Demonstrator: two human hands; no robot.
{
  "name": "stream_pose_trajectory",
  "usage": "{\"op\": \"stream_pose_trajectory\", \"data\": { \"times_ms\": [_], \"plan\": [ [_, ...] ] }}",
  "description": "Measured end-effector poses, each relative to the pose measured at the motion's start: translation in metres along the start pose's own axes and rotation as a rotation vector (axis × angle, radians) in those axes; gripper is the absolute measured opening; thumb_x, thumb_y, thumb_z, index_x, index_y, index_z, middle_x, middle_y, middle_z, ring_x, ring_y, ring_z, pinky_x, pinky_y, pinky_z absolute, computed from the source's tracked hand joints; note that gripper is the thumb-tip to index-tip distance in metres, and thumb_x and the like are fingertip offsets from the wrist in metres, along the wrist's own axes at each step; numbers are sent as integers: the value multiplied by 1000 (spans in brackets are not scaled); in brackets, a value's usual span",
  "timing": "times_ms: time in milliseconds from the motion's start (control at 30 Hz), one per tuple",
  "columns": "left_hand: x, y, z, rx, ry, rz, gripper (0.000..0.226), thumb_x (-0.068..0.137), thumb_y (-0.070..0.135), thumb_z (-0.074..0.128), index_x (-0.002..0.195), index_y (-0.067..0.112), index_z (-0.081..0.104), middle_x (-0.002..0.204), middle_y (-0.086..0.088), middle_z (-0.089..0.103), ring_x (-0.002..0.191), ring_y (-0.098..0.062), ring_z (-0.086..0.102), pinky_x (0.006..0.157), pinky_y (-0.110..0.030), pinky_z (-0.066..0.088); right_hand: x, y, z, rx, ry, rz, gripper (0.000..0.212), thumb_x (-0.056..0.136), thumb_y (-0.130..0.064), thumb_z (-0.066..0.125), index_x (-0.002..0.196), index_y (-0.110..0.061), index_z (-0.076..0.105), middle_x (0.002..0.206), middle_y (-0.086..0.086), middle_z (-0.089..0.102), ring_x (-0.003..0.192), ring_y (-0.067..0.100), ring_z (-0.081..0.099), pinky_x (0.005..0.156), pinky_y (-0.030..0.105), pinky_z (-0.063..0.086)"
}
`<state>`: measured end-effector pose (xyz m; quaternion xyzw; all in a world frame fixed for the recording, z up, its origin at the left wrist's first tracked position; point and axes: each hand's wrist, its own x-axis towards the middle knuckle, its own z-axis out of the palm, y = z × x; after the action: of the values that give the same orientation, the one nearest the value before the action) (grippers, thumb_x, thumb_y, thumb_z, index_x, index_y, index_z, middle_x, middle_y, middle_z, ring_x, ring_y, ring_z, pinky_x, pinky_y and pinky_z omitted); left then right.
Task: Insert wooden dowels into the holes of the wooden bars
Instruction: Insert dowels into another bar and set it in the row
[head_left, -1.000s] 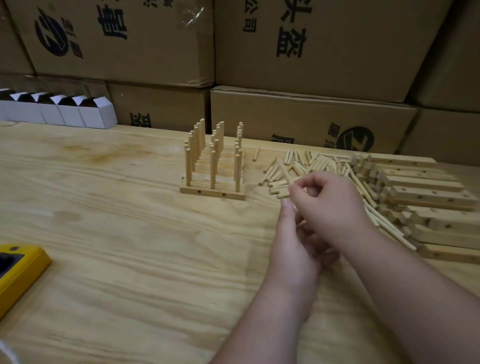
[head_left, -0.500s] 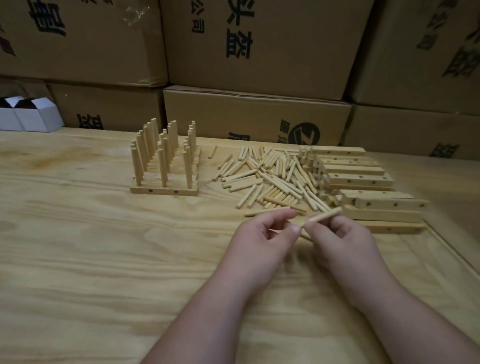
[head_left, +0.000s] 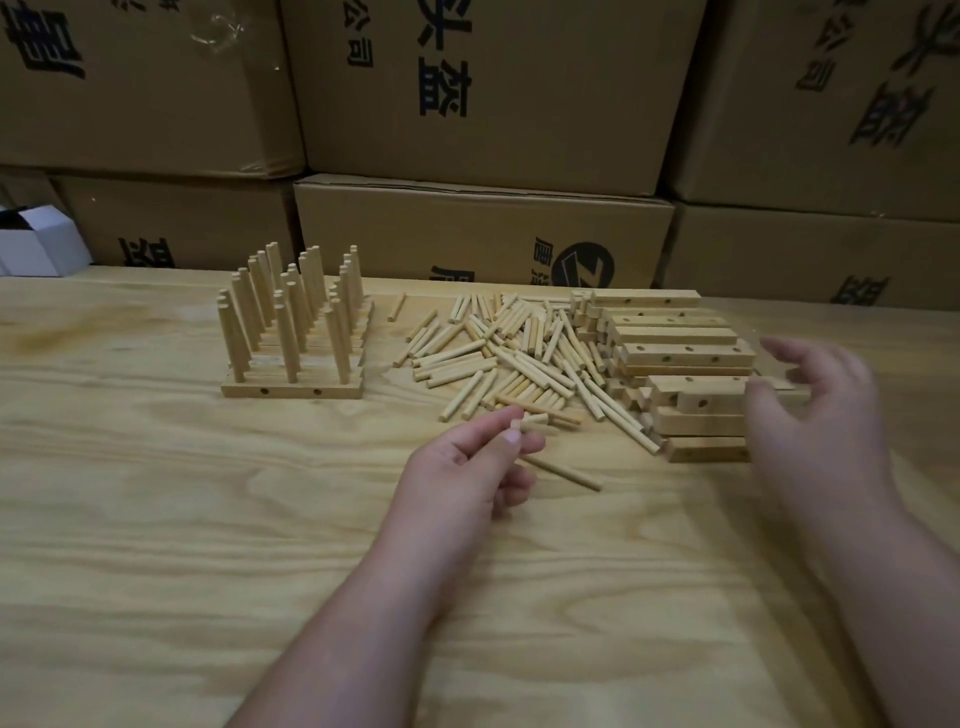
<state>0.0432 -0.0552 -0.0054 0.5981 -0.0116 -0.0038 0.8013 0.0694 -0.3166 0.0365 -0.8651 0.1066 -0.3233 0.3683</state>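
Cartons backed the plywood surface (head_left: 156, 519); left hand (head_left: 467, 467) pinched a dowel (head_left: 532, 421) at its fingertips near the dowel pile (head_left: 509, 353), right hand (head_left: 815, 410), fingers spread, empty, hovered at the bars (head_left: 685, 356); advisable: take one bar, hole up, dowel square to it.

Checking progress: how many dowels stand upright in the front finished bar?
3 dowels in the front bar: left, middle, right. Rows behind partly hide each other.

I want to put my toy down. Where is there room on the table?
Bare table lies left of the left hand and in front of the finished bars. It is crowded between those, the loose dowels and stacked bars.
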Motion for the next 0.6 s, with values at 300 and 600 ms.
{"op": "stream_pose_trajectory", "data": {
  "times_ms": [300, 600],
  "plan": [
    [0, 5, 0, -119, 22, -34, 22, 101, 16, 59, 121, 23, 64, 103, -5, 79, 83, -19, 75, 70, -28, 58, 2, 12, 17, -462, -379, -15, 78, 89, -23, 56, 155, -42, 20, 164, -9, 19, 152, 11, 7, 118, 55, 8],
    [1, 5, 2, -157, 47, -37, 17, 101, 13, 58, 117, 15, 62, 96, -9, 78, 97, -27, 75, 88, -37, 59, 1, 8, 16, -454, -312, -70, 53, 88, -18, 57, 137, -39, 53, 148, -10, 43, 143, 15, 27, 116, 49, 14]
  ]
}}
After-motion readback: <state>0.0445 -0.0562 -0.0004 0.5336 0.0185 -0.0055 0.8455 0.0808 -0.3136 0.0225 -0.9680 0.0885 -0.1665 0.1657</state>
